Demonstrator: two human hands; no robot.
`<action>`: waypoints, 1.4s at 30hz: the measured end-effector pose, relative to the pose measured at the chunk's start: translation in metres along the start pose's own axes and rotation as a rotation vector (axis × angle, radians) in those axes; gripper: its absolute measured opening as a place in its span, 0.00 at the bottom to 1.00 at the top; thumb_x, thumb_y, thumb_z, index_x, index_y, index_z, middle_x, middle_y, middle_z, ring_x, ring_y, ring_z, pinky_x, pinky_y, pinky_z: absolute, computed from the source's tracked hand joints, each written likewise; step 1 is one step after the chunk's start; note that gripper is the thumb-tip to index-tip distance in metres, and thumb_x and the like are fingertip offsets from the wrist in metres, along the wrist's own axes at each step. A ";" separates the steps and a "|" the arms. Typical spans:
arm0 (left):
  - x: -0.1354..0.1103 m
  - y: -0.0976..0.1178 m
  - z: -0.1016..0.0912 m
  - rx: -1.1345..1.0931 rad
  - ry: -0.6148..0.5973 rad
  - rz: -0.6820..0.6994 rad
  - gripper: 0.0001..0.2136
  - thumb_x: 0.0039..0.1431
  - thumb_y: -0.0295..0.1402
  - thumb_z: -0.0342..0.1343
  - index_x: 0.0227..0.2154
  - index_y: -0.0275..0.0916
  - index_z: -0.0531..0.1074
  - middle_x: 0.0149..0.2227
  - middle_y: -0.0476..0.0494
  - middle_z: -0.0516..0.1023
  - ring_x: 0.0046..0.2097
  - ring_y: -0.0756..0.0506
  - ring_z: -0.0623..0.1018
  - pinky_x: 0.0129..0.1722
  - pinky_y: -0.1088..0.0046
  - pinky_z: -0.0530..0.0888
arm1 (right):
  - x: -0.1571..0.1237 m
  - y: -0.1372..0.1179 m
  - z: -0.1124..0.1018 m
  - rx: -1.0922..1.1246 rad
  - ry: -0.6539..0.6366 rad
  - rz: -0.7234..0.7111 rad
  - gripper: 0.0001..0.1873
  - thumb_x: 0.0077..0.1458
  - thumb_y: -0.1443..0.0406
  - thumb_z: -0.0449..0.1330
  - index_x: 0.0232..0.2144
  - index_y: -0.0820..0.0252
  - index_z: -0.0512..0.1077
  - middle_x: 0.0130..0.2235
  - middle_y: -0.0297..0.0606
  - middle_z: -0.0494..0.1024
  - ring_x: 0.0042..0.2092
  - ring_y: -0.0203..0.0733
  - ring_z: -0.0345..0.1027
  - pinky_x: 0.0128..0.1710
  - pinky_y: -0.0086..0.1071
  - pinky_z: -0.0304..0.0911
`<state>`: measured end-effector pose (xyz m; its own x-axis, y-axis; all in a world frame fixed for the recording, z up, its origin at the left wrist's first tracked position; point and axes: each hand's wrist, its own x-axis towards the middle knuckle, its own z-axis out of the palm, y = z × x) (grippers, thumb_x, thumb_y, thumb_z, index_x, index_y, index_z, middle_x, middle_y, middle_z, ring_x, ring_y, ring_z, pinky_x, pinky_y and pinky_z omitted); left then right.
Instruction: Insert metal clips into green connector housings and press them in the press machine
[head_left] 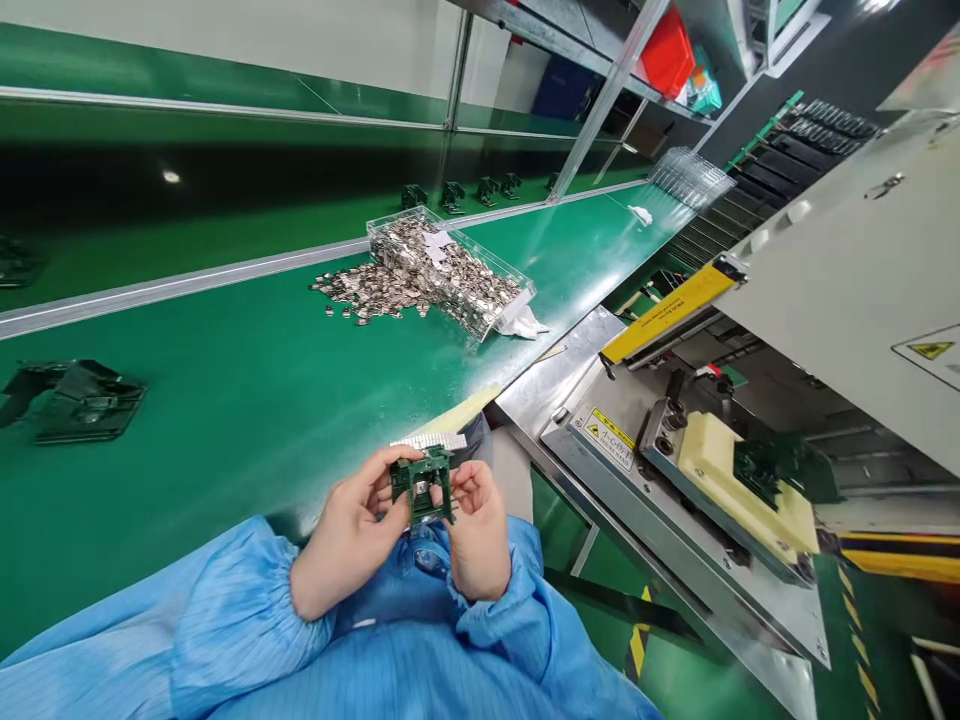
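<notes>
Just above my lap, my left hand (356,535) grips the left side of a dark green plastic frame (412,512), thumb in front and fingers behind. My right hand (481,535) is closed at the frame's right side, its fingers curled. A small shiny metal piece (421,487) shows inside the frame's opening. Whether the right fingers also pinch a small part is hidden. Right behind the frame lies a white ribbed strip (435,439) at the table's edge.
A clear tray (517,312) heaped with small metal pieces stands on the green table (247,400), with a loose pile (367,290) spilled beside it. Another dark green part (90,400) sits at left. At right stands a press machine (720,480) with a cream fixture (709,450).
</notes>
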<state>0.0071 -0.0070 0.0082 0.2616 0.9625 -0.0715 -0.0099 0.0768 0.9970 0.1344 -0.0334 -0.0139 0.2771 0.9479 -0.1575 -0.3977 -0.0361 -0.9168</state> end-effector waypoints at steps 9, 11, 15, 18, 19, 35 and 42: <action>0.069 0.007 0.018 -0.129 0.182 0.167 0.17 0.46 0.34 0.62 0.38 0.40 0.64 0.30 0.51 0.75 0.35 0.48 0.77 0.37 0.75 0.75 | 0.016 0.046 -0.024 -0.119 0.152 0.053 0.23 0.45 0.48 0.65 0.32 0.60 0.72 0.29 0.36 0.72 0.28 0.38 0.67 0.21 0.26 0.62; 0.085 0.004 0.025 -0.186 0.122 0.132 0.19 0.46 0.35 0.62 0.39 0.40 0.62 0.32 0.50 0.76 0.37 0.47 0.78 0.39 0.72 0.75 | 0.034 0.046 -0.015 -0.142 0.161 0.037 0.23 0.43 0.47 0.65 0.29 0.60 0.71 0.26 0.34 0.70 0.25 0.36 0.64 0.18 0.25 0.58; 0.081 -0.004 0.027 -0.205 0.106 0.066 0.20 0.46 0.35 0.62 0.41 0.39 0.62 0.34 0.48 0.76 0.38 0.47 0.79 0.41 0.71 0.75 | 0.054 0.047 0.001 -0.166 0.196 0.007 0.23 0.45 0.46 0.63 0.21 0.59 0.66 0.19 0.28 0.63 0.20 0.32 0.54 0.16 0.25 0.52; 0.064 -0.008 0.022 -0.160 0.163 0.058 0.19 0.47 0.34 0.62 0.41 0.40 0.62 0.33 0.49 0.75 0.37 0.48 0.78 0.38 0.75 0.75 | 0.054 0.053 0.005 -0.206 0.200 -0.068 0.22 0.50 0.47 0.59 0.22 0.59 0.65 0.20 0.28 0.63 0.21 0.33 0.54 0.19 0.27 0.54; 0.059 -0.008 0.022 -0.151 0.196 0.073 0.19 0.47 0.34 0.62 0.41 0.40 0.62 0.33 0.49 0.75 0.36 0.49 0.78 0.36 0.76 0.74 | 0.053 0.054 0.005 -0.227 0.196 -0.098 0.21 0.52 0.48 0.58 0.22 0.59 0.66 0.21 0.29 0.64 0.22 0.34 0.55 0.21 0.27 0.55; 0.068 -0.018 0.034 -0.095 0.148 0.229 0.16 0.55 0.31 0.57 0.46 0.41 0.62 0.33 0.50 0.72 0.32 0.52 0.74 0.37 0.77 0.74 | 0.059 0.077 -0.018 -0.726 0.056 -0.477 0.21 0.64 0.55 0.41 0.26 0.57 0.63 0.24 0.37 0.68 0.28 0.41 0.64 0.30 0.33 0.60; 0.087 -0.022 0.021 -0.058 0.198 0.274 0.17 0.54 0.31 0.57 0.47 0.41 0.63 0.37 0.48 0.74 0.36 0.51 0.76 0.37 0.77 0.74 | 0.069 0.066 -0.050 -0.880 -0.216 -0.282 0.18 0.60 0.59 0.51 0.21 0.58 0.70 0.20 0.35 0.72 0.22 0.38 0.66 0.25 0.30 0.60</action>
<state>0.0504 0.0697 -0.0199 0.0497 0.9807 0.1889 -0.1100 -0.1826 0.9770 0.1712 0.0137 -0.1033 0.0593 0.9930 0.1024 0.4860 0.0609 -0.8718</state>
